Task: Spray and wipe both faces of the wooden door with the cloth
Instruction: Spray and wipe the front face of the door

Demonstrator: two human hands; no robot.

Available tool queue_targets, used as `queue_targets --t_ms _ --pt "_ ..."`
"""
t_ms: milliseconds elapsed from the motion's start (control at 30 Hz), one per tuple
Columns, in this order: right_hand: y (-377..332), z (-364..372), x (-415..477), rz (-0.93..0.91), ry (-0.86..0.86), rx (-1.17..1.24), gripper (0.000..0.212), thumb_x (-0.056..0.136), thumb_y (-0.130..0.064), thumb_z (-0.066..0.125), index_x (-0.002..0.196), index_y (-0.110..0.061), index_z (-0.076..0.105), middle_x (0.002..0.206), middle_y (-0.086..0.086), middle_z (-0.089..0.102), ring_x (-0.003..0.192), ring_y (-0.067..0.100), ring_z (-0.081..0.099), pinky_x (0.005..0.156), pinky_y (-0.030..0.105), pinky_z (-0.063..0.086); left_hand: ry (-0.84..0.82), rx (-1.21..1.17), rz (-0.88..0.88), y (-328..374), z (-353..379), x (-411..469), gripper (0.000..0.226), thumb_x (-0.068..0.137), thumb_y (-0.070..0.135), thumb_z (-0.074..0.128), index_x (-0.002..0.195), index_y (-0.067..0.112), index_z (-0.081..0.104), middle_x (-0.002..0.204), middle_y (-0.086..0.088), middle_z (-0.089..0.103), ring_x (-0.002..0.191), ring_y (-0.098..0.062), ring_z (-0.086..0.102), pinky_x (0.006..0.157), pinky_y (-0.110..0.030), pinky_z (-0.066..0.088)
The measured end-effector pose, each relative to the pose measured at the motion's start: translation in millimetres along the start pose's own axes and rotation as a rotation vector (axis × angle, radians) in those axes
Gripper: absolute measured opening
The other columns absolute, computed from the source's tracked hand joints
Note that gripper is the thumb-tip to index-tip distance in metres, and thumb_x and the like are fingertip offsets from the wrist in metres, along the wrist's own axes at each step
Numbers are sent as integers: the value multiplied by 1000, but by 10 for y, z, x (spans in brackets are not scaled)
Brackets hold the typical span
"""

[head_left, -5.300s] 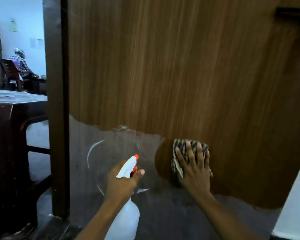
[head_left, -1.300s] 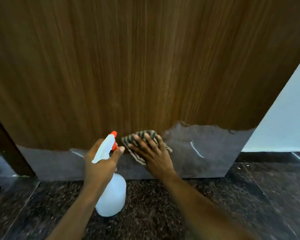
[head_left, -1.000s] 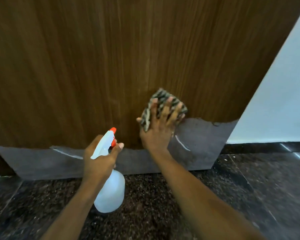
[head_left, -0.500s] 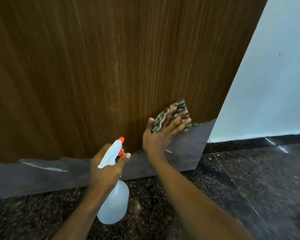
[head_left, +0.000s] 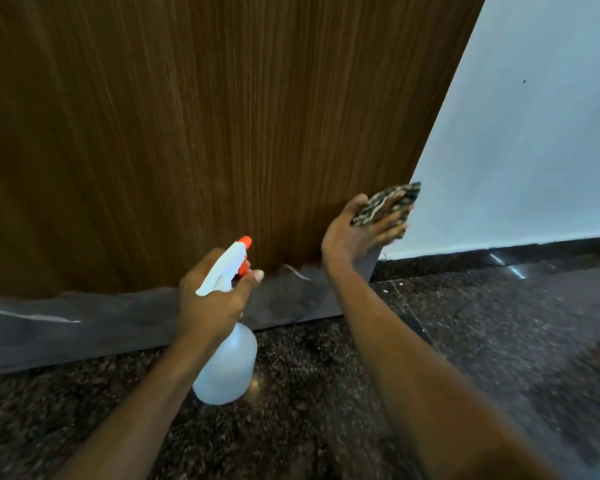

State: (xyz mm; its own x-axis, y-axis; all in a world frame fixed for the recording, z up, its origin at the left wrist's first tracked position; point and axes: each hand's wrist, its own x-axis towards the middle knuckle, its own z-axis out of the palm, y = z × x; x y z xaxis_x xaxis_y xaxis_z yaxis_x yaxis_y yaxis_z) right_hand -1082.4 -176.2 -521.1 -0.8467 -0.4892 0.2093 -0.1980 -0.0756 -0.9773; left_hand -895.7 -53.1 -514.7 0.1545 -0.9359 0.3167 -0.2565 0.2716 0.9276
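One brown wood-grain door (head_left: 222,116) with a grey band along its foot stands over the dark speckled stone floor (head_left: 465,341), beside a white wall (head_left: 534,133). The right hand (head_left: 361,233) holds one striped cloth (head_left: 385,202) at the door's lower right edge, thumb and outstretched fingers (head_left: 392,223) clamped on it. The left hand (head_left: 212,299) has its fingers wrapped round the neck of one translucent white spray bottle (head_left: 226,372) with an orange nozzle, held near the door.

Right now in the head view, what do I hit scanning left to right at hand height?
Spray bottle gripped in the left hand → right hand → cloth it holds → white wall.
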Motion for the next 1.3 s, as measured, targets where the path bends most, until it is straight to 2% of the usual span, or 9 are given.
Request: queue_targets --t_ms 167,200,367,500,800,867,1000,1200,1300 --pt "372 14 -474 -688 -156 -350 69 101 -60 17 156 -20 0 164 20 1 149 48 -3 121 62 2 3 11 6 -55 22 -83 24 75 24 77 86 39 62 77 9 64 68 -22 62 64 -34 53" --pt "560 -44 -527 -708 -191 -380 69 102 -60 16 156 -21 1 163 17 1 149 49 -2 122 59 1 -2 10 5 -62 63 -105 26 75 23 77 84 41 60 76 9 65 69 -22 63 65 -35 53" --pt "709 -168 -136 -148 -1 -180 80 95 -69 22 157 -28 -8 167 8 0 145 40 30 113 56 36 -41 -45 -49 -51 364 -134 23 74 22 77 86 33 61 72 6 63 69 -18 61 64 -31 52" --pt "220 -36 596 400 129 245 74 92 -74 30 153 -31 29 161 6 22 143 33 31 117 53 28 -50 -49 -72 -98 453 -88 17 75 25 76 85 28 63 66 2 62 55 -15 56 54 -30 51" --pt "1240 -579 256 776 -10 236 86 85 -82 33 137 -16 53 134 10 59 112 34 62 97 47 52 -68 90 -252 -420 629 -843 26 67 29 83 77 27 58 72 10 61 69 -5 59 61 -10 44" --pt "1293 -680 216 808 -13 245 72 97 -62 41 144 -7 46 138 14 55 121 36 56 104 45 47 -68 132 -366 -435 686 -934 29 67 32 82 79 30 56 74 12 60 74 -12 60 67 -23 49" --pt "960 -521 -135 706 -23 234 58 103 -44 46 152 -15 37 148 12 48 129 33 52 105 38 44 -19 87 -486 -412 606 -947 38 71 31 79 105 35 63 79 21 55 80 -8 57 73 -24 45" --pt "675 -161 -874 180 -266 19 87 101 -39 50 158 -16 -12 163 7 -24 152 23 -13 121 31 2 -10 60 -455 -477 602 -1038 26 77 24 70 99 36 63 78 7 64 73 -9 62 71 -28 54" --pt "909 -319 -801 434 -260 17 88 101 -50 42 155 -20 -21 162 4 -28 149 11 -8 120 36 9 9 98 -457 -511 609 -1041 14 76 24 74 80 27 61 72 5 64 68 -8 61 61 -21 49"
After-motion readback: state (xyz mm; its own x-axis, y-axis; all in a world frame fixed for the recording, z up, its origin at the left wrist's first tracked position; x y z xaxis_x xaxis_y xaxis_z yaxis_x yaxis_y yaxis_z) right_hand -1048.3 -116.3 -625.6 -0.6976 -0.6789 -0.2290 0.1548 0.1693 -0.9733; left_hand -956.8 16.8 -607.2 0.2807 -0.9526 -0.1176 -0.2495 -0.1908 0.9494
